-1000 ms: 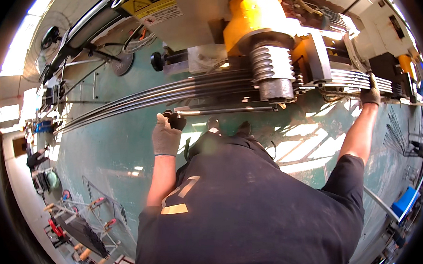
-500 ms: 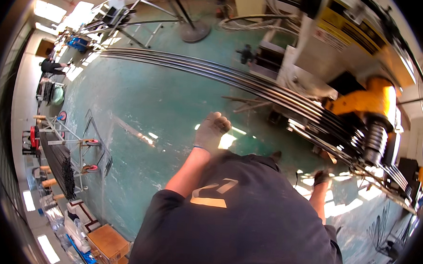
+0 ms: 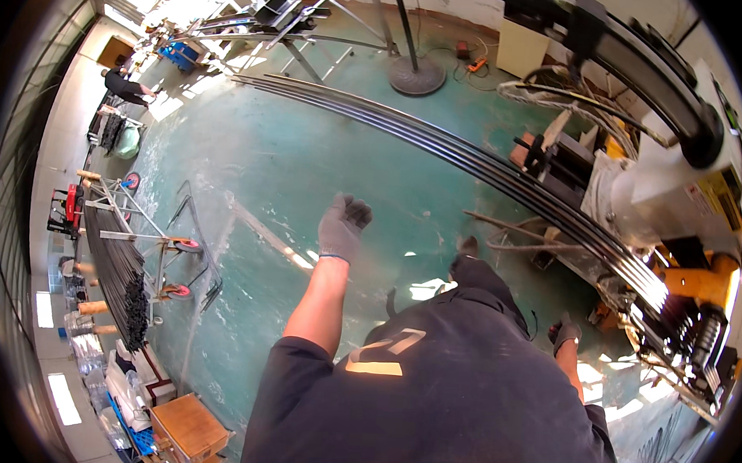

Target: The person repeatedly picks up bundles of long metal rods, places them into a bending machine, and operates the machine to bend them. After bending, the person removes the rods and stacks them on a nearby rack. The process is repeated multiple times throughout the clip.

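The left hand (image 3: 344, 229), in a grey glove, is raised over the green floor (image 3: 266, 169) at the middle of the frame, empty, its fingers close together and loosely bent toward the top edge. The right hand (image 3: 564, 333), also gloved, hangs at the right of centre beside the dark trousers; its fingers are partly hidden in shade, so whether it is wide or narrow cannot be told. Both are apart from the long metal rods (image 3: 473, 159), which are the nearest work.

These rods lie side by side as a narrow, nearly parallel band. Their long axis slopes from the upper left of the frame down to the right, bowed by the lens: the free ends point to the upper left, and the other end runs in among the machine's yellow bracket (image 3: 704, 283) and coil spring (image 3: 704, 345) at the right.

Above the band, at upper centre, stands a round dark base (image 3: 417, 75). Farther out, a trolley at the left carries dark rods (image 3: 119, 274) running roughly top to bottom, their near ends pointing toward the lower edge.
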Motion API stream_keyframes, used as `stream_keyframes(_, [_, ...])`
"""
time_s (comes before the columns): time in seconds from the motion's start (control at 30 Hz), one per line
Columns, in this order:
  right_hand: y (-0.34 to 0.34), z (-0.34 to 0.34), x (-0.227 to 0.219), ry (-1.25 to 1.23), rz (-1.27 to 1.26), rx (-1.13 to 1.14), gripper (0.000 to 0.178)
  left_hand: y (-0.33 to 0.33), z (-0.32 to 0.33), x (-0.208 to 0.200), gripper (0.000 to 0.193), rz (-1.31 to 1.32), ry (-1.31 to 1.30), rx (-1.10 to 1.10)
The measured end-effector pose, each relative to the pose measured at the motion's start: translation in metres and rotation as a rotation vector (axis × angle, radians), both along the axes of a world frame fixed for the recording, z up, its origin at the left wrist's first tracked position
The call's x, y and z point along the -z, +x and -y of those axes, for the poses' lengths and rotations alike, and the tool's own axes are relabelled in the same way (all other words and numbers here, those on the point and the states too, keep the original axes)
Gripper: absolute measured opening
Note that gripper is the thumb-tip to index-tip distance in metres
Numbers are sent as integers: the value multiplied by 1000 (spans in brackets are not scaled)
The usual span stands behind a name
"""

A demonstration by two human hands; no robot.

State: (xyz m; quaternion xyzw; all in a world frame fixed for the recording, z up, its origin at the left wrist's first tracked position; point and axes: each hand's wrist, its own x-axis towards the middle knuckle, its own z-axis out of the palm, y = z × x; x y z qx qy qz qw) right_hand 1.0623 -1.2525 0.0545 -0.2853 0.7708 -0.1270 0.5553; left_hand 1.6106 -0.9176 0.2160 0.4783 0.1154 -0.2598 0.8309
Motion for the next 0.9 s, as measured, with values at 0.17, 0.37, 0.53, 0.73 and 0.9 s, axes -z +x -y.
stream_keyframes(0.17, [85, 0, 41, 148, -70, -44, 32, 120, -18, 9, 37, -10, 42, -94])
stream_keyframes(0.37, [258, -24, 74, 165, 43, -57, 27, 276, -59, -3, 46, 0, 276, -208])
stream_keyframes(0.53, [397, -26, 76, 294, 223, -407, 13, 395, -89, -12, 55, 118, 232, -185])
stream_keyframes(0.73, [469, -32, 56, 28, 163, -184, 22, 552, -116, -18, 68, 128, 289, -164])
stream_keyframes(0.9, [483, -111, 58, -45, 59, 31, 31, 708, -139, -14, 67, 167, 345, -121])
